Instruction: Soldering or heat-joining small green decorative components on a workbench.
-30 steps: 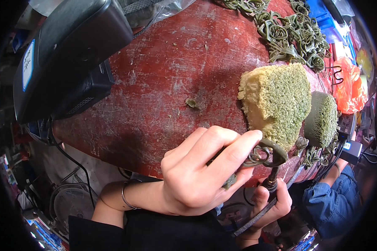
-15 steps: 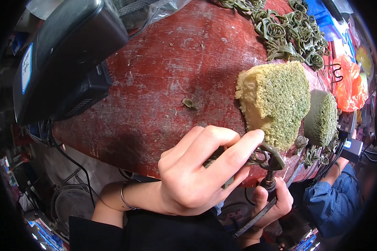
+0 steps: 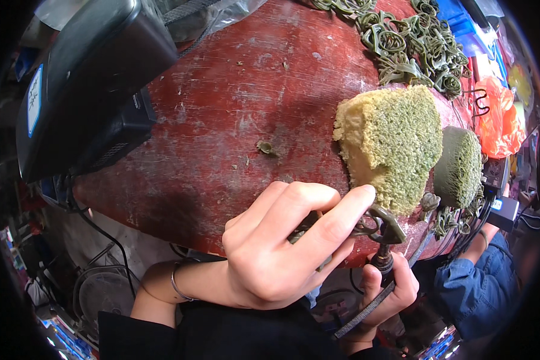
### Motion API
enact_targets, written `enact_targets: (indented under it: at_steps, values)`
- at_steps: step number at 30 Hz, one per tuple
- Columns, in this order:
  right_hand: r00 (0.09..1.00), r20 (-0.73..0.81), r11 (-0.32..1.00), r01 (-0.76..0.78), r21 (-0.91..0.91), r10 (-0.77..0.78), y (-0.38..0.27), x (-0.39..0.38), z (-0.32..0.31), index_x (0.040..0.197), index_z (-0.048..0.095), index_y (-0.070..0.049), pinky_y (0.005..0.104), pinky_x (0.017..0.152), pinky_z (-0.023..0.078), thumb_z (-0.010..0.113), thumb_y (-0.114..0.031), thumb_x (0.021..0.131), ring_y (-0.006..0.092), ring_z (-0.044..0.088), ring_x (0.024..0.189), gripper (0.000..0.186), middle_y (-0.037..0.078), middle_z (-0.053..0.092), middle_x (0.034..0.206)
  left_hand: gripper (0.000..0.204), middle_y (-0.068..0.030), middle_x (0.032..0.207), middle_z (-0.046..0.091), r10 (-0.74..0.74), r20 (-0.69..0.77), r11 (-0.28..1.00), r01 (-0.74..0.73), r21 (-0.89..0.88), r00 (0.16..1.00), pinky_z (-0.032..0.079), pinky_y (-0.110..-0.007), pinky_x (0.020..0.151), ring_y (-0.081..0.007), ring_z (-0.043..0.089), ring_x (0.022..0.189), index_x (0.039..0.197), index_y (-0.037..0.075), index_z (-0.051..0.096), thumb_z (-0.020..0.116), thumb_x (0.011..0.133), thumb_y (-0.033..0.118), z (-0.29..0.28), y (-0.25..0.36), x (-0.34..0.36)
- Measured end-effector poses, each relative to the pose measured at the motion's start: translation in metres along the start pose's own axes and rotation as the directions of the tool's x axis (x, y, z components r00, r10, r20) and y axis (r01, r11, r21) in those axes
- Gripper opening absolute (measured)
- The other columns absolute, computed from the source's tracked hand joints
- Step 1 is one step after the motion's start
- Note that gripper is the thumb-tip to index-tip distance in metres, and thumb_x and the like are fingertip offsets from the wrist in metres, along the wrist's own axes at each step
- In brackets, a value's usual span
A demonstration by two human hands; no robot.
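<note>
My left hand (image 3: pixel 288 246), with a bracelet at the wrist, holds a dark olive-green piece with curled loops (image 3: pixel 366 227), partly hidden behind its fingers. Directly below that piece, my right hand (image 3: pixel 390 288) grips a dark pen-like tool (image 3: pixel 383 258), whose upper end meets the piece. A grey braided strap or cord (image 3: pixel 360 318) runs down past the right thumb. Just beyond my fingertips lies a crumbly yellow sponge block (image 3: pixel 390 144) with a green-dusted top. To its right stands a greenish round pad (image 3: pixel 459 168), with more curled green pieces (image 3: pixel 447 222) beside it.
A scratched red table (image 3: pixel 234 108) carries a heap of green looped pieces (image 3: pixel 414 48) at the back. A black machine (image 3: pixel 90 84) is at left. Blue bins (image 3: pixel 462 24), a red plastic bag (image 3: pixel 498 114) and cables line the right. Another person's blue-sleeved arm (image 3: pixel 480 282) is at right.
The whole scene has shifted a little in the picture. The looped piece between my hands has turned slightly, and my left hand sits a little further left in view. Both grips look unchanged.
</note>
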State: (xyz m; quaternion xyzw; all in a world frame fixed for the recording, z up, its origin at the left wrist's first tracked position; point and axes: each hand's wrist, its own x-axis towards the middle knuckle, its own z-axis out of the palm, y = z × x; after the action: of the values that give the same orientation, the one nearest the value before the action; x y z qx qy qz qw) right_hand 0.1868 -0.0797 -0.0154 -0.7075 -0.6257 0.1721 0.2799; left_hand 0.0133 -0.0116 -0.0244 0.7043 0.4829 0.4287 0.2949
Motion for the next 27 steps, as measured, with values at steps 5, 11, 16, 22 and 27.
enact_targets:
  at_steps: [5, 11, 16, 22, 27]
  values:
    - [1.0, -0.008, 1.0, 0.007, 0.009, -0.007, 0.001, 0.0005, 0.0014, 0.078, 0.06, 0.001, 0.028, 0.048, 0.042, 0.074, -0.029, 0.067, 0.0218, 0.055, 0.048, 0.035, 0.008, 0.054, 0.057, 0.053, -0.0071, 0.087, 0.054, 0.003, 0.0, 1.0, -0.003, -0.001, 1.0, 0.049, -0.025, 0.06, -0.0168, 0.056, 0.07, 0.105, 0.004, 0.062, 0.075, 0.053, -0.003, 0.0009, -0.0014, -0.0004]
    - [1.0, -0.001, 1.0, -0.008, -0.001, 0.008, -0.0011, 0.0011, 0.001, 0.078, 0.06, 0.001, 0.028, 0.049, 0.042, 0.073, -0.029, 0.068, 0.0219, 0.055, 0.049, 0.035, 0.009, 0.055, 0.058, 0.052, -0.0072, 0.086, 0.054, 0.003, -0.003, 1.0, -0.003, -0.009, 1.0, 0.049, -0.025, 0.061, -0.0166, 0.057, 0.071, 0.104, 0.004, 0.062, 0.075, 0.054, -0.002, 0.0015, -0.0012, 0.0001]
    - [1.0, 0.0, 1.0, -0.007, -0.002, 0.007, -0.0017, 0.0021, 0.0011, 0.079, 0.059, 0.001, 0.0279, 0.049, 0.042, 0.073, -0.029, 0.069, 0.0218, 0.055, 0.049, 0.034, 0.009, 0.055, 0.059, 0.051, -0.0073, 0.086, 0.054, 0.003, -0.007, 1.0, -0.003, -0.015, 1.0, 0.049, -0.025, 0.061, -0.0165, 0.057, 0.07, 0.104, 0.004, 0.062, 0.075, 0.054, -0.002, 0.0021, -0.0014, 0.0002]
    - [1.0, -0.004, 1.0, -0.011, -0.009, 0.011, -0.0018, 0.0014, 0.0014, 0.078, 0.059, 0.001, 0.0275, 0.049, 0.041, 0.072, -0.03, 0.07, 0.0212, 0.054, 0.049, 0.034, 0.008, 0.054, 0.058, 0.05, -0.0076, 0.086, 0.054, -0.001, -0.004, 0.999, 0.001, -0.033, 1.0, 0.049, -0.025, 0.06, -0.0158, 0.058, 0.069, 0.103, 0.003, 0.062, 0.075, 0.055, -0.002, 0.0029, -0.0015, 0.0001]
    - [0.991, 0.006, 0.989, -0.131, 0.065, 0.131, 0.0025, -0.006, -0.0006, 0.078, 0.058, 0.003, 0.0262, 0.048, 0.039, 0.069, -0.033, 0.073, 0.0183, 0.051, 0.047, 0.039, 0.007, 0.052, 0.058, 0.048, -0.0075, 0.085, 0.055, -0.028, 0.003, 0.999, 0.028, -0.041, 1.0, 0.049, -0.025, 0.059, -0.016, 0.058, 0.069, 0.102, 0.003, 0.063, 0.075, 0.055, -0.002, 0.0006, -0.0002, 0.0009]
